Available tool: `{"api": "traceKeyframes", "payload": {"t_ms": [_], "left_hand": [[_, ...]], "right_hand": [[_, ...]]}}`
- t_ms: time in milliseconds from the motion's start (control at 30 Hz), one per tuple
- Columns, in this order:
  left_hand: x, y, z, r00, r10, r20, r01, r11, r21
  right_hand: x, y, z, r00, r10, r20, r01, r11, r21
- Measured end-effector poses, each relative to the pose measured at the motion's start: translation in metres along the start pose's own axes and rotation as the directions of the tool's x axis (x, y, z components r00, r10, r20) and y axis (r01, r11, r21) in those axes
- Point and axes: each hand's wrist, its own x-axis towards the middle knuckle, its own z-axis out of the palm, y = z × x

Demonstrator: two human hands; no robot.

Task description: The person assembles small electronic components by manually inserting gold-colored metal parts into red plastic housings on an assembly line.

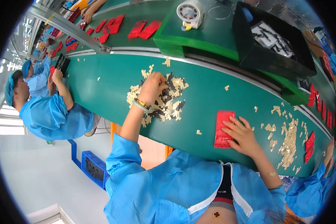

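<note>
My left hand (153, 89), a bracelet at its wrist, reaches into a heap of small cream and black parts (171, 106). Its fingers are curled and drawn together among the pieces; what lies between the fingertips is hidden. To the right, a red rectangular moulded panel (223, 128) lies flat on the green table. My right hand (243, 136) rests over this panel's right side, fingers stretched and apart. A single small cream piece (199, 132) lies between the heap and the panel.
More cream pieces (288, 145) are scattered at the right, beside red panels (309, 147). Beyond the table's metal rail, a white fan (190, 13) and a black bin (276, 41) stand on a green raised surface. Co-workers in blue (52, 115) sit left and right.
</note>
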Motion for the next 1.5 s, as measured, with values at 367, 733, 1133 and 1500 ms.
{"api": "traceKeyframes", "payload": {"t_ms": [367,733,1133,1500], "left_hand": [[-0.02,0.029,-0.027,0.983,-0.144,0.112,0.182,0.715,-0.675],[-0.057,0.096,-0.028,0.917,0.241,-0.316,-0.22,0.97,0.101],[-0.063,0.103,-0.023,0.564,0.748,-0.351,-0.648,0.664,0.374],[-0.067,0.149,0.013,0.971,-0.076,0.229,0.24,0.215,-0.947]], "right_hand": [[0.025,-0.002,-0.013,0.989,-0.064,-0.135,0.073,0.995,0.061],[0.145,-0.043,-0.004,0.961,0.163,-0.224,0.031,0.74,0.672],[0.146,-0.039,-0.024,0.968,0.242,0.061,-0.109,0.19,0.976],[0.089,-0.053,-0.037,0.765,0.056,-0.642,0.109,0.971,0.215]]}}
